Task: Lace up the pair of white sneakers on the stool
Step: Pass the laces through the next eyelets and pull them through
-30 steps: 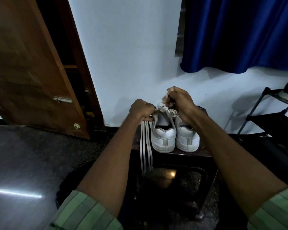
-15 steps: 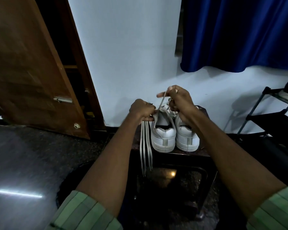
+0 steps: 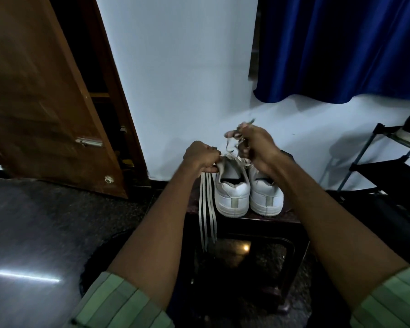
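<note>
White sneakers (image 3: 247, 194) stand at centre frame, heels at the stool (image 3: 258, 221) front edge — open floor lower left. Left hand (image 3: 201, 157) grips hanging laces (image 3: 207, 209); right hand (image 3: 253, 143) pinches a blurred lace end above.

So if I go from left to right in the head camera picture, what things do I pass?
Wooden door → hanging laces → left white sneaker → right white sneaker → black rack.
</note>
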`<action>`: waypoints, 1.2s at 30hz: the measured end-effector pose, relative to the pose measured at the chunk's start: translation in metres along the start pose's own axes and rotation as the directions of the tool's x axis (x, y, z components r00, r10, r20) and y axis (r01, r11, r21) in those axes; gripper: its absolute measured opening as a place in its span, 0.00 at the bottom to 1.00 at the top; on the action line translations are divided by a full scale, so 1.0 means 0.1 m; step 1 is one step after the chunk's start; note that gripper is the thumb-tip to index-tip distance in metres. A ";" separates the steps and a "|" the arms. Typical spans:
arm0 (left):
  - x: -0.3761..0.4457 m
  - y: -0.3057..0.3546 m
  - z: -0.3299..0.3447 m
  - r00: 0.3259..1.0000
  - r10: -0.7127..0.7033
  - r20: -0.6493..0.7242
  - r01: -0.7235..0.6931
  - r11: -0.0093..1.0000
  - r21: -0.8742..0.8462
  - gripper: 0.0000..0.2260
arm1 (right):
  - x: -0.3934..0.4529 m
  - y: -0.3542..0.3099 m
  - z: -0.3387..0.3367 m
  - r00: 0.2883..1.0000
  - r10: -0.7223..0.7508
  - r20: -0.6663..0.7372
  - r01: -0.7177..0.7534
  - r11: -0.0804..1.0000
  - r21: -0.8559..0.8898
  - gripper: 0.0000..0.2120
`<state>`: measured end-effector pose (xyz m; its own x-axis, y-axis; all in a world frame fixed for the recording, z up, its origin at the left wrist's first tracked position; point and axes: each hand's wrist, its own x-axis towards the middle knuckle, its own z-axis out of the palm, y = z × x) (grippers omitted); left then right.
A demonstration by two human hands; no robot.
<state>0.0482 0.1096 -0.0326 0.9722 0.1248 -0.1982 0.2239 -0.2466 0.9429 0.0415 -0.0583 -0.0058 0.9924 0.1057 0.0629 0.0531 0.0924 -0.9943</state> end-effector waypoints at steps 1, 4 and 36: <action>-0.01 0.00 0.00 1.000 0.004 0.001 -0.004 1.000 0.013 0.08 | 0.01 -0.05 -0.05 0.995 0.096 -0.027 -0.088 0.975 0.204 0.12; -0.04 0.01 -0.01 0.995 0.098 -0.006 -0.095 0.983 0.156 0.07 | 0.13 -0.03 -0.23 0.971 0.055 -0.232 -0.048 0.998 0.033 0.15; -0.01 0.15 -0.02 0.932 0.346 0.110 -0.349 0.771 0.533 0.24 | 0.02 0.16 -0.14 0.980 0.184 -0.080 -0.197 0.815 -0.545 0.15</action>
<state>0.0503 0.1079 -0.0181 0.9909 -0.0746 0.1118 -0.1299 -0.7462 0.6529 0.0454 -0.0704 -0.0225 0.9909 0.0417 -0.1277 -0.0917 -0.4849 -0.8698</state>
